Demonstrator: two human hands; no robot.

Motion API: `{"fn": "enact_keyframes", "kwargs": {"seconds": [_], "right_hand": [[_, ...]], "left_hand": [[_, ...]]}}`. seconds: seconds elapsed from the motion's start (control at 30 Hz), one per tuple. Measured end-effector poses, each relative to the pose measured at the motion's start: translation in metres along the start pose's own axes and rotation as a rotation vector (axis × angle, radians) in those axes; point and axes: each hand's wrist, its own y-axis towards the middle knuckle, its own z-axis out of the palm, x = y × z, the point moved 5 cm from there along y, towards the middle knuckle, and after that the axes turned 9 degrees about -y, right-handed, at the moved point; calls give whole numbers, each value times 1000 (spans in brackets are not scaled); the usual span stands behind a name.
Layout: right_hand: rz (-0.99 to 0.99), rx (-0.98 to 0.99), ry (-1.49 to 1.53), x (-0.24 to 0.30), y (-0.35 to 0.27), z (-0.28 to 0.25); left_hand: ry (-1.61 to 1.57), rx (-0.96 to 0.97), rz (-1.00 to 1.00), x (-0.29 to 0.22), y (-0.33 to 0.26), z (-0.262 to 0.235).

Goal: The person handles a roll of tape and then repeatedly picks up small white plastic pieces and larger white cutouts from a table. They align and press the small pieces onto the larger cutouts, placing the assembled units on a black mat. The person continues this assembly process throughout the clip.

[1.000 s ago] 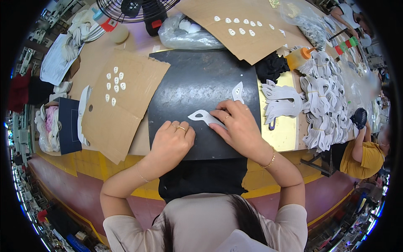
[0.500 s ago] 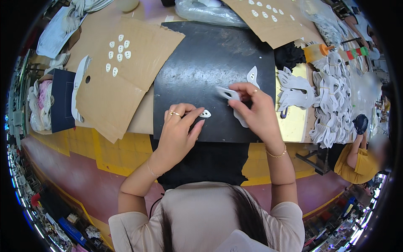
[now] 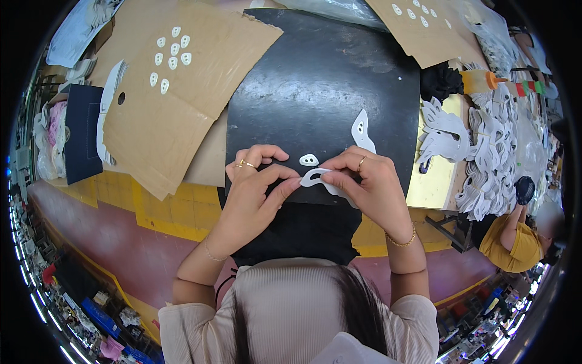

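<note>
Over the front of the black board [image 3: 291, 91], my right hand [image 3: 373, 185] pinches a curved white cut-out piece [image 3: 312, 176] with an oval hole, its tail running under my fingers. My left hand [image 3: 254, 188] has thumb and forefinger closed at the piece's left end, its other fingers loosely bent. Just beyond the piece lies a small white rounded part [image 3: 308, 160] with two dark holes. Past my right hand rests another white cut-out piece [image 3: 362, 132], with a two-holed part at its upper end.
Left of the board lies brown cardboard [image 3: 206, 91] with several small white parts; a second cardboard sheet [image 3: 424, 48] is at the far right. Bundled white pieces [image 3: 485, 151], a black cloth [image 3: 441, 82] and an orange-capped bottle [image 3: 479, 82] stand right. A person in yellow [image 3: 512, 239] is beyond.
My right hand has brought the white cut-out piece down and nearer to me. My left hand has left the small two-holed part and meets the cut-out piece's left end.
</note>
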Motion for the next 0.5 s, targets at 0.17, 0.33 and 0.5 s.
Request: {"fn": "enact_keyframes", "kwargs": {"seconds": [0.17, 0.33, 0.5], "right_hand": [[1, -9, -31, 1, 8, 2], [197, 36, 59, -3, 4, 6], [210, -12, -31, 2, 1, 3]], "left_hand": [[-130, -48, -17, 2, 3, -2], [-14, -104, 34, 1, 5, 1], [79, -189, 56, 6, 7, 2]]}}
